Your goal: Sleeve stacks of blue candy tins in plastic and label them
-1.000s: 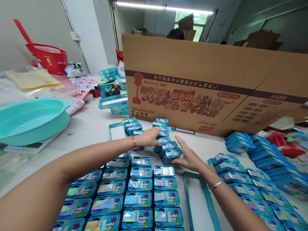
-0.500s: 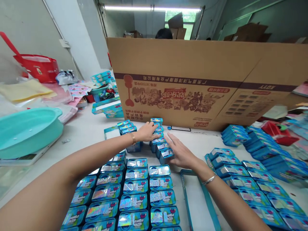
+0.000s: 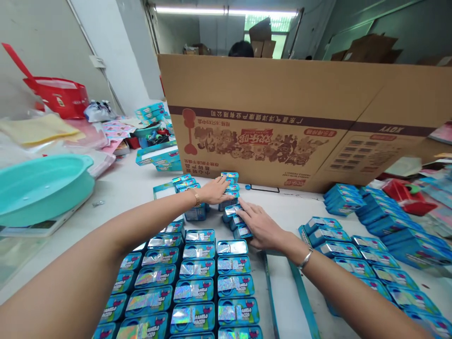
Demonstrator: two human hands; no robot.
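Small blue tins (image 3: 231, 188) with shiny seals stand in a short row near the big carton. My left hand (image 3: 214, 189) reaches over this row from the left, its fingers stretched out and touching the tins. Against the nearer end of the row rests my right hand (image 3: 263, 225), fingers extended along the tilted near tins (image 3: 242, 231). Neither hand is wrapped around a tin; the right thumb is hidden. Closer to me, several columns of the same tins (image 3: 195, 291) stand side by side. Right of them lies a shallow blue box with a white inside (image 3: 287, 282).
A large cardboard carton (image 3: 282, 84) stands across the back, with a person's head behind it. More tins (image 3: 356, 268) and blue boxes (image 3: 342, 200) are at the right. A turquoise basin (image 3: 45, 188) sits at the left near a red bag (image 3: 63, 99).
The near tins of the short row have shifted and turned, parting from the far ones. My right hand has moved slightly left against them. My left hand stays nearly in place.
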